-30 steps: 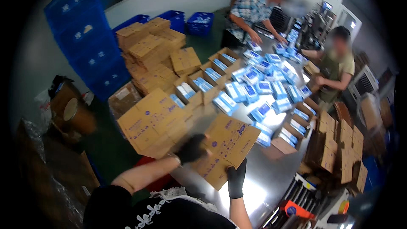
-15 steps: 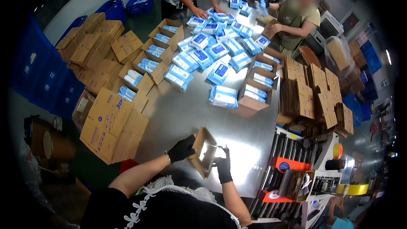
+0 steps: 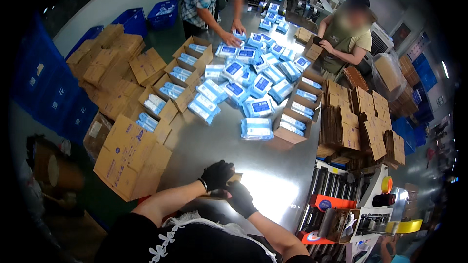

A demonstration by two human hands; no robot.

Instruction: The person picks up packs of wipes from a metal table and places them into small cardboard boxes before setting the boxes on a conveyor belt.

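Observation:
Both my hands wear dark gloves and are close together over the near part of the metal table (image 3: pixel 195 148). A small brown cardboard box (image 3: pixel 235 178) is between them, mostly covered by the gloves. My left hand (image 3: pixel 217 175) grips its far left side with curled fingers. Against the near right side, my right hand (image 3: pixel 241 199) is closed on the cardboard. Farther up the table lies a loose heap of blue and white soft packs (image 3: pixel 261 85); the nearest pack (image 3: pixel 257 129) lies apart from my hands.
Open cartons holding packs line the left (image 3: pixel 168 90) and right (image 3: pixel 292 126) table edges. A large folded carton (image 3: pixel 127 153) leans at near left. Flattened cartons (image 3: pixel 341 117) and a roller conveyor with tape rolls (image 3: pixel 329 190) stand right. Two co-workers (image 3: pixel 207 0) (image 3: pixel 348 39) work at the far end.
My hands have come closer together and the box has turned, so its open inside no longer shows. The far-left co-worker's hands moved over the packs; the right co-worker's hands came together at a box.

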